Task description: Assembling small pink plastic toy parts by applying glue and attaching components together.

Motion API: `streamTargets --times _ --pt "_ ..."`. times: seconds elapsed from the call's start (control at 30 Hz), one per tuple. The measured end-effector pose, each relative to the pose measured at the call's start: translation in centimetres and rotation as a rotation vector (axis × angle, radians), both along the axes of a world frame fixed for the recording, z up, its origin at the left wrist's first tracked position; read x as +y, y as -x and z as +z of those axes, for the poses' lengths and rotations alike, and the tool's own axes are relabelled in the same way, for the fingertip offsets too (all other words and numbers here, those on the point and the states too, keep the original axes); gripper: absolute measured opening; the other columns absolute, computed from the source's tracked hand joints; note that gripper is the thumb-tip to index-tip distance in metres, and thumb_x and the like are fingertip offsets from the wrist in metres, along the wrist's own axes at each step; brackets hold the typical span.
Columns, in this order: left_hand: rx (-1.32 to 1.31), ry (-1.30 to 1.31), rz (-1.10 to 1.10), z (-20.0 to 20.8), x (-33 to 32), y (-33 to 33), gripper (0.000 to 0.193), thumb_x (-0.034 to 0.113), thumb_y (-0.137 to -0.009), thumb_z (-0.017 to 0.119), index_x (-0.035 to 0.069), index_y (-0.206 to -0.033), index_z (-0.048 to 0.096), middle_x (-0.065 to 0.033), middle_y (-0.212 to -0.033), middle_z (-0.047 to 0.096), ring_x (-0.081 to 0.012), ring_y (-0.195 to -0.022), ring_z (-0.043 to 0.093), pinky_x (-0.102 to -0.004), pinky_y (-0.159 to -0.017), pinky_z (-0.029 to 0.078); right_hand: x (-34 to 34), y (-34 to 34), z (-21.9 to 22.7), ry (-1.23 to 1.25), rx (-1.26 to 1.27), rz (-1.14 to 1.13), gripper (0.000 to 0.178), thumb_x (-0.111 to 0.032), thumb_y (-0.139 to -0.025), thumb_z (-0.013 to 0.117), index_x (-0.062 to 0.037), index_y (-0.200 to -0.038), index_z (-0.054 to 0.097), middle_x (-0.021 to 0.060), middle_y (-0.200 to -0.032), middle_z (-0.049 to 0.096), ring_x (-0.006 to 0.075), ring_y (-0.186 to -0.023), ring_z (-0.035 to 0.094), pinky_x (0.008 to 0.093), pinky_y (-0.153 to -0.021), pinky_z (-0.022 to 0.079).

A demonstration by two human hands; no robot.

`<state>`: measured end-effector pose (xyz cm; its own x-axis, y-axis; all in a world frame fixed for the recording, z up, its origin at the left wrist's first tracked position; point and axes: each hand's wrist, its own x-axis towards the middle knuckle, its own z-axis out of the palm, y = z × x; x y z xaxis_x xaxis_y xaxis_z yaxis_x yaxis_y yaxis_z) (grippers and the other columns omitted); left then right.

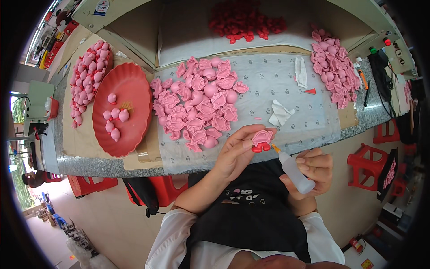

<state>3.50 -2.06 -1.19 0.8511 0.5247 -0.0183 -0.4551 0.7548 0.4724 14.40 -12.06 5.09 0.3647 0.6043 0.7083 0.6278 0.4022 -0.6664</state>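
Note:
Between the fingers and thumb of my left hand is a small pink moulded piece, with a glossy red bow-shaped part at its lower edge. My right hand grips a translucent white squeeze bottle, tilted so that its thin orange nozzle points at the red part. The tip is right beside that part; whether they touch I cannot tell. Just beyond my left hand, a large heap of pink moulded pieces covers the left of the white sheet.
A red scalloped dish holds several pink balls with red bits. Further left lies a pile of pink-and-red pieces. Red parts are heaped under the shelf, more pink pieces at right. Crumpled tissue and a marker lie nearby.

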Motion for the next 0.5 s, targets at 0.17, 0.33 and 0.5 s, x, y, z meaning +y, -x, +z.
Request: streamTargets --times 0.17,0.33,0.5 --pt "0.022 0.014 0.005 0.08 0.07 0.05 0.036 0.017 -0.076 0.049 0.005 -0.109 0.044 -0.0209 -0.111 0.044 -0.0267 -0.103 0.044 -0.0399 -0.092 0.028 -0.08 0.03 -0.10 0.005 0.007 0.020 0.046 -0.006 -0.047 0.078 -0.0065 -0.084 0.050 0.0067 -0.077 0.048 0.0168 -0.055 0.048 0.0243 -0.046 0.041" --pt "-0.005 0.048 -0.021 0.12 0.07 0.06 0.036 0.018 -0.076 0.049 0.007 -0.110 0.044 -0.0203 -0.110 0.045 -0.0274 -0.102 0.044 -0.0392 -0.092 0.028 -0.11 -0.02 -0.04 0.016 0.020 0.024 0.047 -0.006 -0.047 0.078 -0.0067 -0.085 0.049 0.0066 -0.077 0.047 0.0169 -0.056 0.048 0.0244 -0.047 0.041" --pt "-0.023 0.069 -0.032 0.04 0.07 0.04 0.037 0.019 -0.076 0.050 0.007 -0.110 0.044 -0.0196 -0.110 0.046 -0.0277 -0.101 0.044 -0.0389 -0.091 0.028 -0.22 -0.12 0.02 0.020 0.041 0.050 0.046 -0.006 -0.048 0.077 -0.0064 -0.084 0.049 0.0063 -0.078 0.047 0.0166 -0.058 0.049 0.0243 -0.049 0.041"
